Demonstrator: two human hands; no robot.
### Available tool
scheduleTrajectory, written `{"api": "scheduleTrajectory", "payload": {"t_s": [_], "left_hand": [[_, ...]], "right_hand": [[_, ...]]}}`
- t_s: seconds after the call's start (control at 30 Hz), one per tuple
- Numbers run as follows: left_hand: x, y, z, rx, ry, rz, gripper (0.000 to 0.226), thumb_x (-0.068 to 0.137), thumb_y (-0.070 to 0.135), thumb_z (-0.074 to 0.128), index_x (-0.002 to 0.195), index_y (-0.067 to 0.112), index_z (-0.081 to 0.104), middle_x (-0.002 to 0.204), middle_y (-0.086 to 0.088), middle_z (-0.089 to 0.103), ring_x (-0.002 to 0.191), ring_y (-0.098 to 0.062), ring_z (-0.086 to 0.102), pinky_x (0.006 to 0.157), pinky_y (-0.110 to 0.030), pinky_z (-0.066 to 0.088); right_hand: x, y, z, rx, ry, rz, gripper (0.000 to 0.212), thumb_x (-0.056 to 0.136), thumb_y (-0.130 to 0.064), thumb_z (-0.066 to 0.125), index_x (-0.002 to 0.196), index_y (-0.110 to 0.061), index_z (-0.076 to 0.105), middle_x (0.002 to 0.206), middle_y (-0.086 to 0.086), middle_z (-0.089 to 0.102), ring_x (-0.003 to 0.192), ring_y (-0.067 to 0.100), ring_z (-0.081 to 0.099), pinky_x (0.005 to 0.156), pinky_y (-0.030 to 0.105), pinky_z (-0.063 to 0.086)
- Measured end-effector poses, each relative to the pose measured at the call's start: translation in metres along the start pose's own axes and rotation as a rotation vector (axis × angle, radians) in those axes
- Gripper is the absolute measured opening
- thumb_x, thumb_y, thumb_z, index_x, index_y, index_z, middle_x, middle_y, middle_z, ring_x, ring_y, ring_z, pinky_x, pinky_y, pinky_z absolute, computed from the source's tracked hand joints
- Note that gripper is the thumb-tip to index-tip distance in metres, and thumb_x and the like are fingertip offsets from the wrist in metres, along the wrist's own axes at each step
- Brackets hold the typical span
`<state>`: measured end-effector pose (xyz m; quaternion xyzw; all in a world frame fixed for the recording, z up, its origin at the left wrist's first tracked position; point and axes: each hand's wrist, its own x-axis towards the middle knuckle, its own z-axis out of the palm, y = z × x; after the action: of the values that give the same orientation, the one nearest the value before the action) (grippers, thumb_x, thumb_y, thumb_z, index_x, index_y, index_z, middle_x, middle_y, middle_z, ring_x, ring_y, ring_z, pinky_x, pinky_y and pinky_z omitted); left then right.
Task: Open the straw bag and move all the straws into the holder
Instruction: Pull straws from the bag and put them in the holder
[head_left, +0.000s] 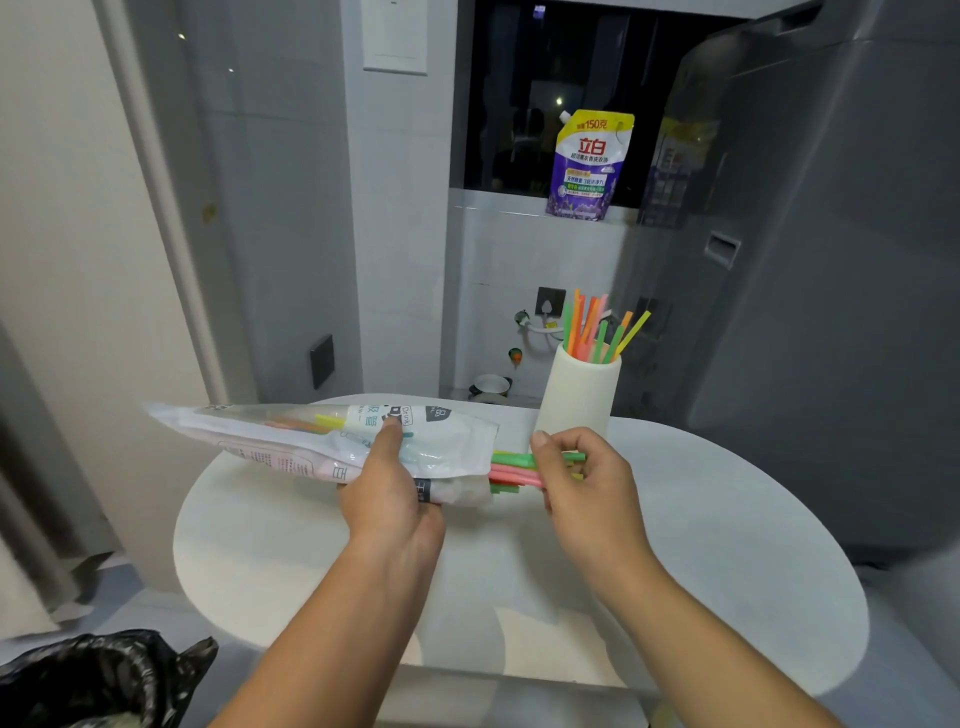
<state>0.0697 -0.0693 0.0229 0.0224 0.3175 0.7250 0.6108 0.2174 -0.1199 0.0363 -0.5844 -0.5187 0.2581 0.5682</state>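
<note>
My left hand (389, 488) grips the white printed straw bag (291, 441), held level above the round white table (727, 519) with its open end facing right. Green and pink straws (511, 470) stick out of that open end. My right hand (582, 478) pinches these straw ends just right of the bag mouth. More straws show through the bag's clear part at left. The cream cylindrical holder (579, 395) stands upright at the table's far edge, behind my right hand, with several coloured straws (597, 332) leaning in it.
A black bin bag (98, 680) sits at the lower left by the table. A purple detergent pouch (589, 166) stands on the window ledge behind. A large grey appliance (831, 260) fills the right side, and a wall is on the left.
</note>
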Motion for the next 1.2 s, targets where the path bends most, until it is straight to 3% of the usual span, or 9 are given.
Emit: {"api": "scheduleTrajectory", "payload": {"t_s": [0.17, 0.33, 0.43, 0.57, 0.73, 0.87, 0.93, 1.07, 1.2], "left_hand": [[0.001, 0.005, 0.002, 0.0, 0.002, 0.009, 0.044, 0.095, 0.013, 0.076, 0.137, 0.019, 0.064, 0.124, -0.004, 0.079, 0.105, -0.023, 0.079, 0.09, -0.046, 0.065], [0.003, 0.005, 0.001, -0.007, 0.005, 0.017, 0.047, 0.094, 0.015, 0.077, 0.139, 0.019, 0.063, 0.125, -0.004, 0.078, 0.107, -0.023, 0.078, 0.093, -0.049, 0.064], [0.001, 0.001, 0.002, -0.011, 0.011, 0.016, 0.047, 0.094, 0.012, 0.077, 0.139, 0.019, 0.063, 0.125, -0.005, 0.078, 0.107, -0.025, 0.078, 0.095, -0.052, 0.062], [0.004, 0.002, 0.001, -0.018, 0.014, 0.011, 0.047, 0.094, 0.012, 0.077, 0.139, 0.02, 0.063, 0.125, -0.005, 0.078, 0.106, -0.025, 0.078, 0.093, -0.052, 0.063], [0.01, 0.01, 0.0, -0.018, -0.002, 0.01, 0.042, 0.095, 0.014, 0.075, 0.136, 0.019, 0.065, 0.121, -0.006, 0.079, 0.101, -0.024, 0.08, 0.09, -0.051, 0.064], [0.015, 0.007, -0.003, -0.058, -0.03, -0.008, 0.057, 0.082, 0.018, 0.081, 0.137, 0.019, 0.064, 0.122, -0.011, 0.079, 0.11, -0.039, 0.077, 0.095, -0.062, 0.059], [0.016, 0.007, -0.003, -0.058, -0.021, -0.002, 0.052, 0.087, 0.016, 0.079, 0.137, 0.019, 0.064, 0.122, -0.009, 0.079, 0.108, -0.036, 0.078, 0.096, -0.06, 0.06], [0.016, 0.006, -0.003, -0.034, -0.007, 0.002, 0.046, 0.094, 0.016, 0.076, 0.138, 0.018, 0.064, 0.121, -0.006, 0.08, 0.104, -0.027, 0.079, 0.094, -0.054, 0.062], [0.008, 0.001, -0.002, -0.001, 0.013, -0.024, 0.047, 0.093, 0.015, 0.078, 0.138, 0.019, 0.064, 0.123, -0.005, 0.079, 0.104, -0.025, 0.079, 0.083, -0.044, 0.067]], "right_hand": [[0.005, 0.001, -0.001, 0.034, 0.036, 0.011, 0.03, 0.094, -0.039, 0.063, 0.073, -0.018, 0.058, 0.055, -0.001, 0.051, 0.053, 0.018, 0.045, 0.057, 0.029, 0.038], [0.004, -0.001, -0.009, 0.071, 0.034, 0.06, 0.039, 0.092, -0.054, 0.058, 0.073, -0.02, 0.054, 0.054, 0.0, 0.049, 0.052, 0.019, 0.043, 0.054, 0.031, 0.037], [-0.003, -0.007, -0.004, 0.089, -0.026, 0.111, 0.038, 0.091, -0.048, 0.063, 0.085, -0.011, 0.057, 0.05, 0.002, 0.052, 0.043, 0.016, 0.045, 0.045, 0.029, 0.038], [0.003, -0.01, -0.004, 0.076, -0.003, 0.1, 0.033, 0.09, -0.038, 0.069, 0.078, -0.01, 0.057, 0.047, 0.006, 0.049, 0.038, 0.017, 0.039, 0.047, 0.029, 0.033], [0.009, -0.014, -0.019, 0.31, -0.021, 0.171, 0.031, 0.09, -0.031, 0.07, 0.075, -0.009, 0.054, 0.047, 0.002, 0.044, 0.038, 0.017, 0.033, 0.042, 0.026, 0.028], [0.0, -0.013, -0.01, 0.598, -0.027, 0.28, 0.036, 0.08, -0.044, 0.07, 0.077, -0.012, 0.054, 0.052, 0.003, 0.043, 0.038, 0.013, 0.036, 0.039, 0.023, 0.028], [-0.007, -0.01, -0.001, 0.683, -0.031, 0.301, 0.043, 0.07, -0.052, 0.069, 0.081, -0.013, 0.054, 0.054, 0.004, 0.045, 0.038, 0.013, 0.037, 0.039, 0.024, 0.029], [-0.018, -0.002, 0.013, 0.565, -0.012, 0.282, 0.047, 0.075, -0.058, 0.072, 0.085, -0.014, 0.058, 0.061, 0.004, 0.047, 0.051, 0.016, 0.042, 0.048, 0.028, 0.035], [-0.018, -0.005, 0.023, 0.457, -0.053, 0.274, 0.049, 0.08, -0.065, 0.058, 0.113, -0.03, 0.068, 0.106, -0.007, 0.074, 0.099, 0.011, 0.068, 0.087, 0.033, 0.052]]}}
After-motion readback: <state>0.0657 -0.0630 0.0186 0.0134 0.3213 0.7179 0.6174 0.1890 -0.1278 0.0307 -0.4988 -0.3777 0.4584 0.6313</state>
